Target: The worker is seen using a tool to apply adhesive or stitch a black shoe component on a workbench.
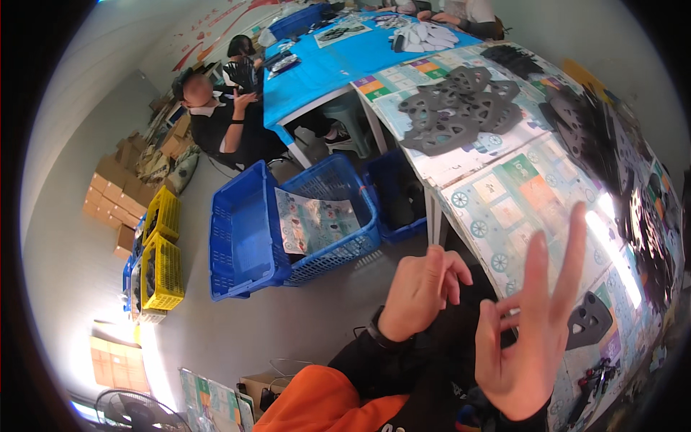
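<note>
In front of my body, beside the table edge, my left hand [425, 295] is raised with a dark band at its wrist. Its thumb points up, its other fingers bend loosely, and no object shows in it. My right hand [525, 338] is held up over the near part of the table, two fingers stretched apart and the others bent; it holds nothing. Just right of that hand, a dark grey pad with cut-out holes [590, 320] lies on the table, partly hidden by it. Farther along rests a pile of similar grey pads [461, 108].
The patterned table [497, 209] also bears dark pads [590, 137] along its right side. Blue crates [248, 230] stand on the floor to the left, yellow crates [163, 273] beyond. A seated person [230, 122] is by the blue-covered table [324, 65]. A fan [137, 414] is lower left.
</note>
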### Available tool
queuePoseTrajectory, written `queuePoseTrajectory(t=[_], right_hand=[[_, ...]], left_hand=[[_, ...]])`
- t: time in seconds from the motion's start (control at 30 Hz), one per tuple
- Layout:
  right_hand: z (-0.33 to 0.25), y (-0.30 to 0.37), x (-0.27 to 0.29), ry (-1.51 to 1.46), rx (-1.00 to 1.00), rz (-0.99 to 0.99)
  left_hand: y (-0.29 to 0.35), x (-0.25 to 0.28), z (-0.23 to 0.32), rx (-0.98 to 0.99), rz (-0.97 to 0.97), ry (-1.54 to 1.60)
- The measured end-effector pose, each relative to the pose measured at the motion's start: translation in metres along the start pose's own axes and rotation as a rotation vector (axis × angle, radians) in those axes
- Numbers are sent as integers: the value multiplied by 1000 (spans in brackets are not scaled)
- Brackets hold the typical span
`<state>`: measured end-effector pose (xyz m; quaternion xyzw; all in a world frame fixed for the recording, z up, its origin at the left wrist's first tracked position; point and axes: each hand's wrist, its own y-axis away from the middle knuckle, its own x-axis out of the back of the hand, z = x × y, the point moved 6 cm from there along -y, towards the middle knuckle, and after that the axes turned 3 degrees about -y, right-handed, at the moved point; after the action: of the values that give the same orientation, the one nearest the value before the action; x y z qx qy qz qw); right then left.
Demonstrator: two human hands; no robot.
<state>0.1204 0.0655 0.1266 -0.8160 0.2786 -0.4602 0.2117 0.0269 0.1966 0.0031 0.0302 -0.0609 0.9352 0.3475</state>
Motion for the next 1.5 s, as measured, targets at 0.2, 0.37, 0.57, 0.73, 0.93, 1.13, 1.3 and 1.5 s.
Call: queuePoseTrajectory(t=[0.2, 0.37, 0.57, 0.73, 0.93, 1.13, 1.3, 1.5], right_hand=[[-23, 10, -35, -281, 1, -343], [-12, 14, -38, -156, 51, -293], [-19, 19, -34, -236, 50, -261], [-26, 45, -11, -169, 118, -138], [21, 56, -14, -524, -152, -53], [33, 69, -5, -432, 41, 389], [42, 64, -20, -521, -25, 29], [68, 75, -14, -760, -477, 124]], left_hand=[[8, 6, 17, -208, 48, -160], [-2, -14, 24, -125, 58, 7], [4, -2, 6, -191, 35, -42], [22, 4, -26, 134, -61, -52], [15, -16, -6, -126, -10, 48], [31, -9, -18, -417, 26, -229], [44, -26, -26, -361, -170, -79], [41, -36, -36, -224, -70, -148]])
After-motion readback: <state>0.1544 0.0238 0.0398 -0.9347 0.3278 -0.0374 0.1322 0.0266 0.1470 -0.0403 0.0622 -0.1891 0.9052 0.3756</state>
